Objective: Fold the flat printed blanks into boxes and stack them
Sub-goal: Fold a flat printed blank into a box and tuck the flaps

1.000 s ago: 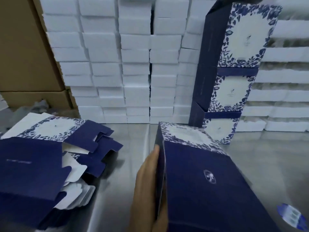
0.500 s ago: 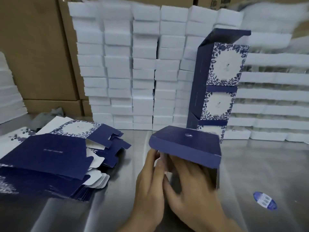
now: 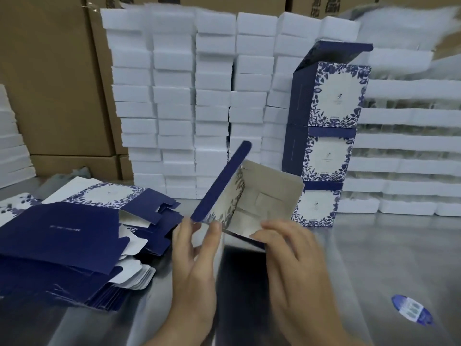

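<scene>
Box [image 3: 264, 201] is half-folded, open side to camera, grey inside showing. It sits low over the table [image 3: 374, 250], centre front; can't tell if it touches the steel.

Left hand [image 3: 193, 268] pinches the near left corner, thumb and fingers either side of the panel. That's at the foot of the navy flap [image 3: 222, 186], which sticks up tilted right. Right hand [image 3: 296, 268] is on the near right edge with fingers curled over it. Motion blur there, so exact grip unclear. Hands are apart, one each side of the opening, and they hide most of the near wall.

Sticker [image 3: 411, 309], a blue oval, lies flat on the table to the right, well apart from the right hand.

Blanks [image 3: 62, 236] are piled flat and fanned out on the left. Navy and floral faces are up, white tabs poke out on the near right side. Pile edge is just beside the left fingers.

Stack [image 3: 329, 146] of three folded ones stands behind and right, floral faces to camera, top lid flap open. In view, Box's far right corner overlaps the bottom one.

White blocks [image 3: 199, 96] form a wall along the back of the table. The flap tip crosses in front of them and the stack hides part of the rows to the right.

Cartons [image 3: 50, 83], brown, stand behind, left and above.
</scene>
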Tool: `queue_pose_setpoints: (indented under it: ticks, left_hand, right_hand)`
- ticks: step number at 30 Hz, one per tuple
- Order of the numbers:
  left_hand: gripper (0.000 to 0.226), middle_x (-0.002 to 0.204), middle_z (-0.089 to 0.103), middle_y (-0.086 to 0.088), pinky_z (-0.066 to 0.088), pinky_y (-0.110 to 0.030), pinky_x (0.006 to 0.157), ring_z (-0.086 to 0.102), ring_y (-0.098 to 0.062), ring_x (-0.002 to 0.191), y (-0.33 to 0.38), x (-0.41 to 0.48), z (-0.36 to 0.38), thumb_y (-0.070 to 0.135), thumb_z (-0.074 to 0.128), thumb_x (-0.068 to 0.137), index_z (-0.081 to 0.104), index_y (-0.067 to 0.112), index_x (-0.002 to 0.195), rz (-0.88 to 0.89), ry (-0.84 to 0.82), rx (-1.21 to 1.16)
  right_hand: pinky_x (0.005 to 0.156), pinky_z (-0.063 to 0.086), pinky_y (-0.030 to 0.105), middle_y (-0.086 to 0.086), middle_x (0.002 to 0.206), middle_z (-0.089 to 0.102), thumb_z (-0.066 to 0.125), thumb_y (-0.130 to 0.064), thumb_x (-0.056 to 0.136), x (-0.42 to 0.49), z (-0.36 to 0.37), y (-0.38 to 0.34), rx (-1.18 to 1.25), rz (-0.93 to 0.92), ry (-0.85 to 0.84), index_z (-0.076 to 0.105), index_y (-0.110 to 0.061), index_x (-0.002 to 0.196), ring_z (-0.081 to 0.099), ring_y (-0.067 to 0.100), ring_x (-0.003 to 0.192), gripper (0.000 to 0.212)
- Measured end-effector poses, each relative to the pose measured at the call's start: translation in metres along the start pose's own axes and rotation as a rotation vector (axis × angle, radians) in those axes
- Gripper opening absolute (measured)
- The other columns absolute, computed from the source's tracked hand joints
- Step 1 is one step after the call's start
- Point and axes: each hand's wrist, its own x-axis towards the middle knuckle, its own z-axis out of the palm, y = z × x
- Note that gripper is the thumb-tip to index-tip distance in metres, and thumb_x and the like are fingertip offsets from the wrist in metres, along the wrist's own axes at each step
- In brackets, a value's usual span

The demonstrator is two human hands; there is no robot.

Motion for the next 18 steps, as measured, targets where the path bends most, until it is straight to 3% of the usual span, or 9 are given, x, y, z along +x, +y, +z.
queue_pose_setpoints:
  ticks: [2, 4, 7, 9, 12, 15, 18]
  left_hand:
    - [0.059, 0.118, 0.074, 0.016, 0.043, -0.022, 0.092, 0.067, -0.001, 0.112, 0.001, 0.002, 0.0, 0.078, 0.064, 0.08, 0.071, 0.032, 0.117, 0.022, -0.011, 0.019]
    - [0.058, 0.109, 0.078, 0.015, 0.047, -0.013, 0.087, 0.07, 0.001, 0.108, 0.002, 0.003, 0.002, 0.075, 0.059, 0.091, 0.074, 0.024, 0.115, 0.028, 0.02, 0.045]
    - [0.069, 0.11, 0.079, 0.002, 0.041, 0.004, 0.076, 0.071, -0.001, 0.109, -0.002, 0.003, 0.003, 0.068, 0.047, 0.092, 0.075, 0.008, 0.114, 0.012, 0.037, 0.078]
    - [0.071, 0.111, 0.078, 0.001, 0.039, 0.006, 0.069, 0.074, -0.001, 0.101, -0.002, 0.0, 0.004, 0.07, 0.045, 0.09, 0.074, 0.01, 0.112, -0.014, 0.035, 0.084]
    - [0.069, 0.107, 0.076, 0.01, 0.037, 0.007, 0.061, 0.069, 0.014, 0.079, -0.001, -0.005, 0.007, 0.078, 0.041, 0.08, 0.071, 0.025, 0.113, -0.026, 0.066, 0.085]
    - [0.067, 0.086, 0.079, 0.019, 0.039, -0.001, 0.058, 0.062, 0.011, 0.059, -0.002, -0.007, 0.007, 0.083, 0.036, 0.074, 0.071, 0.033, 0.101, -0.04, 0.081, 0.101]
    - [0.057, 0.085, 0.078, 0.02, 0.039, -0.001, 0.064, 0.065, 0.011, 0.067, -0.001, -0.009, 0.009, 0.082, 0.036, 0.077, 0.072, 0.04, 0.092, -0.026, 0.106, 0.082]
  right_hand:
    - [0.114, 0.041, 0.037, -0.005, 0.144, 0.053, 0.049, -0.022, 0.103, -0.001, 0.001, 0.001, 0.083, 0.103, -0.022, 0.07, -0.028, 0.117, 0.05, 0.021, 0.136, 0.027]
    - [0.117, 0.031, 0.021, -0.016, 0.153, 0.043, 0.046, -0.041, 0.105, -0.001, 0.001, -0.001, 0.195, 0.244, -0.057, 0.065, -0.041, 0.111, 0.042, 0.01, 0.144, 0.02]
    - [0.111, 0.036, 0.026, -0.031, 0.15, 0.039, 0.043, -0.06, 0.102, -0.002, 0.0, -0.001, 0.337, 0.416, -0.062, 0.065, -0.044, 0.099, 0.036, 0.002, 0.149, 0.027]
    - [0.106, 0.044, 0.034, -0.032, 0.145, 0.042, 0.05, -0.056, 0.103, -0.002, -0.001, 0.0, 0.38, 0.438, -0.007, 0.066, -0.04, 0.097, 0.039, 0.002, 0.146, 0.023]
    - [0.098, 0.054, 0.038, -0.029, 0.143, 0.042, 0.063, -0.043, 0.097, 0.0, -0.002, 0.001, 0.427, 0.459, 0.084, 0.063, -0.046, 0.107, 0.049, 0.009, 0.139, 0.011]
    - [0.086, 0.061, 0.028, -0.025, 0.138, 0.045, 0.077, -0.023, 0.091, 0.002, -0.002, 0.002, 0.505, 0.554, 0.144, 0.052, -0.057, 0.117, 0.055, 0.006, 0.128, 0.049]
    - [0.09, 0.057, 0.024, -0.016, 0.139, 0.046, 0.087, -0.031, 0.083, 0.002, -0.001, 0.001, 0.573, 0.871, 0.103, 0.045, -0.057, 0.117, 0.059, -0.002, 0.116, 0.059]
